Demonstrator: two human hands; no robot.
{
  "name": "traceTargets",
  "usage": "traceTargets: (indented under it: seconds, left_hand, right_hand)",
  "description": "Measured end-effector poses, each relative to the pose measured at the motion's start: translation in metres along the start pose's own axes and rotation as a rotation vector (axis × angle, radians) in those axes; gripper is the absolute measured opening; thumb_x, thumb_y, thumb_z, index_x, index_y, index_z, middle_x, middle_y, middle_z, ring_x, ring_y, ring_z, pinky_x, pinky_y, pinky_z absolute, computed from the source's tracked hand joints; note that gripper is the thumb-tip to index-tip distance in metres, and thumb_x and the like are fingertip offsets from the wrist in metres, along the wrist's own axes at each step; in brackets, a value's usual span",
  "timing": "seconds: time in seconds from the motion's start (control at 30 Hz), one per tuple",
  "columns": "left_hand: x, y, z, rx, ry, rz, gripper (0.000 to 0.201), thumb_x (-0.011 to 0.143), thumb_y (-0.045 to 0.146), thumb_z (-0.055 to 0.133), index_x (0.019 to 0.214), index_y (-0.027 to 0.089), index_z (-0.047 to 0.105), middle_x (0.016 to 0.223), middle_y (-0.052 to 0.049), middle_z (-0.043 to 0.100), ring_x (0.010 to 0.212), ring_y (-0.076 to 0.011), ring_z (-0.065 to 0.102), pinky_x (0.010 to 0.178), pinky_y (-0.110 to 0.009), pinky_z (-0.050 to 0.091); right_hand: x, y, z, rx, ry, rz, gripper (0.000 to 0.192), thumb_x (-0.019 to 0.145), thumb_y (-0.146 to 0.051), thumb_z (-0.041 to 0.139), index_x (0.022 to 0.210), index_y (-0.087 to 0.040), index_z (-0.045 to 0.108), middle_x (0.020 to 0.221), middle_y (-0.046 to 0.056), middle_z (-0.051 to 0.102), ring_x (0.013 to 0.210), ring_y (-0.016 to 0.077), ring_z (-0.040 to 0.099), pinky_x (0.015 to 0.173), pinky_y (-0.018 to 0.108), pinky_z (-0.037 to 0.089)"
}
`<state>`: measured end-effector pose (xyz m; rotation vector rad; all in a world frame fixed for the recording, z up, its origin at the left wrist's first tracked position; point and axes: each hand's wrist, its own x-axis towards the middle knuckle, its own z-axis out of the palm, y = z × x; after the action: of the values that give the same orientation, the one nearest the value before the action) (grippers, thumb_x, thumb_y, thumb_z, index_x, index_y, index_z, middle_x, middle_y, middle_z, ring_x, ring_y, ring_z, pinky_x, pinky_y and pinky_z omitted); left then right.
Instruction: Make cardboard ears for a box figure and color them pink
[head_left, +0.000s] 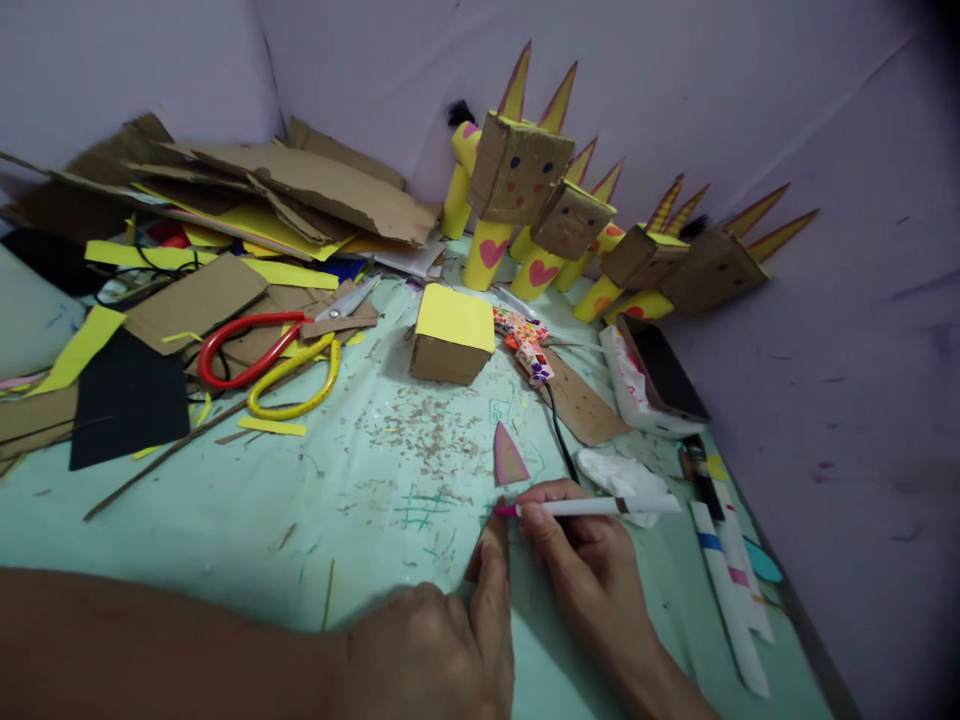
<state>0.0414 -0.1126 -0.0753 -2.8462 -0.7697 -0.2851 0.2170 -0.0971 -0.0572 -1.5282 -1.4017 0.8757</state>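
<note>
Pink-tipped marker (592, 506) is pinched level in the right hand (592, 570), tip leftward just above a cardboard piece (486, 548) pressed under the left hand (435, 650).

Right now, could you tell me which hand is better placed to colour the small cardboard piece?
Probably the right hand: it grips the marker, tip at the cardboard piece that the left hand pins.

I count four cardboard box heads (520, 168) on yellow tubes at the upper centre, two pairs of scissors (277, 360) at left, one yellow-topped box (452, 333), and one marker (592, 507) in my hands.
</note>
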Motion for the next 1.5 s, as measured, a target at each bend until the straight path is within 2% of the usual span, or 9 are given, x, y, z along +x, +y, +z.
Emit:
traceTargets:
  seconds: [0.23,0.43,0.53,0.67,0.97,1.1,1.23,1.4,1.5]
  left_hand:
    - [0.004,0.001,-0.004,0.023,-0.005,-0.053,0.050,0.084,0.027,0.052,0.126,0.000,0.050,0.081,-0.021,0.070,0.036,-0.0128,0.049,0.031,-0.024,0.033]
    - [0.009,-0.001,-0.011,-0.025,0.025,-0.117,0.050,0.082,0.020,0.049,0.126,-0.003,0.047,0.046,-0.005,0.060,0.032,-0.0161,0.045,0.029,-0.026,0.032]
    - [0.008,-0.001,-0.010,-0.046,0.017,-0.095,0.050,0.084,0.021,0.046,0.127,-0.004,0.045,0.050,-0.008,0.063,0.033,-0.0163,0.045,0.029,-0.026,0.031]
    - [0.009,0.000,-0.008,-0.090,0.017,-0.164,0.052,0.083,0.022,0.047,0.130,-0.001,0.044,0.045,-0.003,0.057,0.030,-0.0146,0.042,0.027,-0.026,0.024]
    - [0.010,0.001,-0.013,-0.054,0.074,-0.253,0.048,0.080,0.019,0.046,0.125,0.006,0.052,0.038,0.001,0.048,0.027,-0.0146,0.038,0.029,-0.027,0.020]
    - [0.007,-0.001,-0.011,-0.064,0.044,-0.143,0.047,0.085,0.018,0.041,0.128,0.000,0.047,0.049,-0.004,0.060,0.032,-0.0151,0.046,0.030,-0.027,0.029]
    - [0.012,-0.005,-0.016,-0.004,0.019,-0.037,0.042,0.088,0.017,0.038,0.122,-0.005,0.050,0.079,-0.019,0.071,0.037,-0.0145,0.051,0.033,-0.027,0.037]
    - [0.016,-0.010,-0.022,0.134,-0.020,0.155,0.038,0.086,0.014,0.039,0.116,-0.001,0.057,0.115,-0.028,0.060,0.037,-0.0135,0.052,0.031,-0.028,0.038]
    - [0.015,-0.013,-0.021,0.149,0.003,0.254,0.034,0.085,0.015,0.043,0.111,0.000,0.060,0.116,-0.028,0.059,0.038,-0.0128,0.052,0.032,-0.027,0.038]
  right_hand:
    - [-0.001,0.002,0.000,0.002,0.053,0.043,0.016,0.086,-0.031,0.054,0.077,-0.020,0.061,0.066,-0.001,0.061,0.055,0.0121,0.052,0.045,0.021,0.036]
    - [0.000,0.003,0.000,-0.017,0.103,0.057,0.016,0.084,-0.033,0.056,0.077,-0.020,0.063,0.062,-0.001,0.059,0.050,0.0123,0.048,0.043,0.022,0.033]
    - [0.000,0.003,-0.002,-0.022,0.165,0.043,0.017,0.082,-0.033,0.058,0.076,-0.019,0.063,0.059,-0.001,0.057,0.049,0.0123,0.047,0.043,0.022,0.034]
    - [-0.001,0.005,-0.005,0.016,0.247,0.078,0.019,0.081,-0.035,0.059,0.077,-0.018,0.063,0.057,-0.001,0.056,0.049,0.0126,0.047,0.045,0.022,0.036]
    - [0.004,0.004,-0.004,0.101,0.086,0.070,0.018,0.083,-0.033,0.058,0.073,-0.018,0.061,0.055,-0.003,0.051,0.048,0.0107,0.046,0.045,0.021,0.035]
    - [0.006,0.004,-0.002,0.079,0.069,0.046,0.016,0.083,-0.031,0.057,0.074,-0.018,0.062,0.055,-0.003,0.051,0.049,0.0115,0.048,0.046,0.021,0.036]
    - [0.006,0.005,-0.002,0.092,0.121,0.042,0.015,0.082,-0.031,0.058,0.074,-0.018,0.062,0.054,-0.003,0.052,0.049,0.0118,0.049,0.046,0.022,0.038]
    - [0.007,0.003,-0.002,0.093,0.113,0.035,0.015,0.082,-0.031,0.057,0.073,-0.019,0.062,0.052,-0.004,0.050,0.048,0.0115,0.048,0.046,0.022,0.038]
    - [0.008,0.002,-0.002,0.085,0.104,0.029,0.013,0.081,-0.029,0.057,0.074,-0.019,0.062,0.051,-0.005,0.049,0.047,0.0112,0.047,0.045,0.021,0.037]
